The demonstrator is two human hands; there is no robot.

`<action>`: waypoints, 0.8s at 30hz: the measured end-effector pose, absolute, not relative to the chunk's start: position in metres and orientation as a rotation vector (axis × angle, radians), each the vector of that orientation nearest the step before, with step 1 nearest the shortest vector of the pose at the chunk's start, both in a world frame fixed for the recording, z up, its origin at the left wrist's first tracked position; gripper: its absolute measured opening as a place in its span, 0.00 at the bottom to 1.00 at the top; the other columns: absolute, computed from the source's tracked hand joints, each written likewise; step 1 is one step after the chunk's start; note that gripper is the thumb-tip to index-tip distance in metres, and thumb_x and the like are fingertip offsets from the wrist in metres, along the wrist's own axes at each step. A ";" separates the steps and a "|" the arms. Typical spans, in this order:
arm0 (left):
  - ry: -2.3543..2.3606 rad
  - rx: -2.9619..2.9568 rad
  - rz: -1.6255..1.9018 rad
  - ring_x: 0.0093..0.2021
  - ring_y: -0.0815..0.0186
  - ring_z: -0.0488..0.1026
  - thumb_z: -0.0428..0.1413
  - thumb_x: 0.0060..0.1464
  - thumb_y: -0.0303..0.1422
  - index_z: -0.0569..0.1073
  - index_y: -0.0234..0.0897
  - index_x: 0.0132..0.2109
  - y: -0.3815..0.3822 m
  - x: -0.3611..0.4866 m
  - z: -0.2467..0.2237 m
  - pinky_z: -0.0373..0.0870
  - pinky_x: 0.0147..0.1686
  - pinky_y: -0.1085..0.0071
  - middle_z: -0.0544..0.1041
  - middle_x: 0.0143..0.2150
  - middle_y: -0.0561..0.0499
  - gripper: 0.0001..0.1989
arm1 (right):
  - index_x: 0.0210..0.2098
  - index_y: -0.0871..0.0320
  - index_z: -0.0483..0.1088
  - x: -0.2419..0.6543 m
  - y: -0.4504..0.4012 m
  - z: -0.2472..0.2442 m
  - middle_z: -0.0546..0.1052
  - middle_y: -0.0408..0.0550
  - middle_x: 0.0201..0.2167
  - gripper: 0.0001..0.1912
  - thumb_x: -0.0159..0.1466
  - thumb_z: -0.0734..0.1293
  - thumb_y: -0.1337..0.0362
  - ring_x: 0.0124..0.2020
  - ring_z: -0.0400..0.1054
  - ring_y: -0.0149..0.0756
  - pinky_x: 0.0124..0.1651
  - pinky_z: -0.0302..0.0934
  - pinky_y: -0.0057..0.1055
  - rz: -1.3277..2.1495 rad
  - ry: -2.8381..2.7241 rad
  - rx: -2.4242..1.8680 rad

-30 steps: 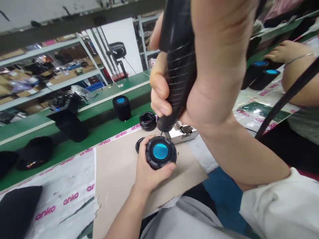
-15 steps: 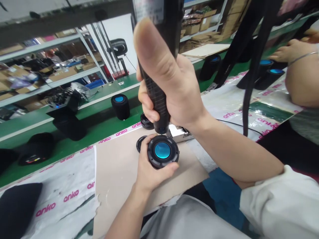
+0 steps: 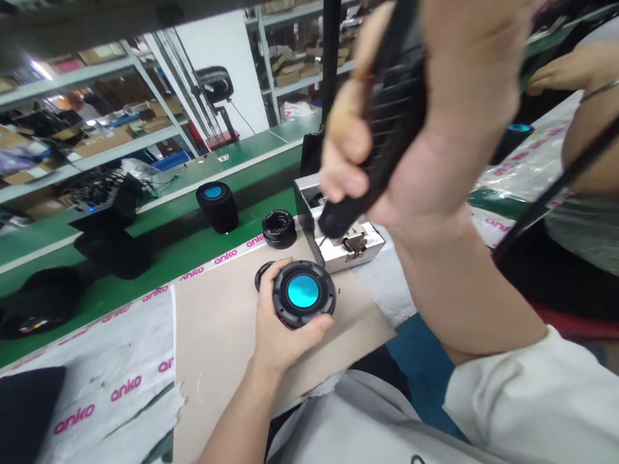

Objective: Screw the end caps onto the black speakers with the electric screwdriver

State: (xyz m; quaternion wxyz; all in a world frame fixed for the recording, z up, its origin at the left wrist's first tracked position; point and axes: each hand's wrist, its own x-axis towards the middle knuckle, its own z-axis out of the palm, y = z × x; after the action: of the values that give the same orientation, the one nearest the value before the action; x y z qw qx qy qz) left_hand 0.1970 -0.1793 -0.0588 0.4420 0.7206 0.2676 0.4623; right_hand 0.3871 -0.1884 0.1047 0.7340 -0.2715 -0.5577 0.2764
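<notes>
Left fingers (image 3: 319, 325): clamped on round, blue-centred black unit (image 3: 304, 293) | right fingers (image 3: 354, 138): wrapped around ribbed black screwdriver (image 3: 394, 122)

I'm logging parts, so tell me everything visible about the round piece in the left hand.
The round piece is black, plastic-looking, with a shiny blue disc at its centre and small holes around its rim. Its blue face points toward the camera. The left hand grips its edge over the beige sheet; any contact there is hidden.
</notes>
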 end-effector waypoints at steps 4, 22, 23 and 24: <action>0.694 1.795 1.144 0.55 0.48 0.82 0.72 0.49 0.56 0.70 0.40 0.63 -0.180 0.196 -0.062 0.81 0.55 0.55 0.79 0.58 0.40 0.43 | 0.28 0.53 0.66 0.416 -0.188 0.072 0.63 0.39 0.17 0.29 0.61 0.79 0.38 0.13 0.56 0.30 0.13 0.47 0.36 0.343 -0.989 -0.826; 0.712 1.766 1.126 0.55 0.47 0.83 0.73 0.45 0.60 0.69 0.40 0.64 -0.179 0.196 -0.063 0.81 0.56 0.53 0.80 0.58 0.40 0.47 | 0.31 0.53 0.70 0.399 -0.221 0.095 0.67 0.37 0.17 0.26 0.62 0.77 0.39 0.15 0.58 0.29 0.15 0.54 0.32 0.515 -0.917 -0.789; 0.714 1.759 1.122 0.55 0.47 0.83 0.73 0.45 0.60 0.69 0.40 0.64 -0.179 0.196 -0.062 0.81 0.56 0.53 0.81 0.57 0.40 0.47 | 0.27 0.52 0.66 0.391 -0.225 0.112 0.64 0.36 0.15 0.29 0.66 0.72 0.35 0.14 0.57 0.30 0.15 0.56 0.33 0.606 -0.969 -0.869; 0.718 1.753 1.123 0.55 0.47 0.83 0.73 0.45 0.60 0.69 0.40 0.64 -0.179 0.196 -0.062 0.81 0.56 0.53 0.81 0.57 0.40 0.47 | 0.26 0.51 0.66 0.382 -0.228 0.127 0.62 0.35 0.13 0.31 0.69 0.66 0.32 0.12 0.55 0.28 0.15 0.54 0.32 0.560 -1.019 -0.865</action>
State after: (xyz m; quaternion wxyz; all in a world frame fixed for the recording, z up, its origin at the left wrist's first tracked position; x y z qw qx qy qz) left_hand 0.1959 -0.1790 -0.0615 0.4526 0.7099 0.2907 0.4546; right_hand 0.3818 -0.2281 0.1275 0.7489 -0.3955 -0.4660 0.2561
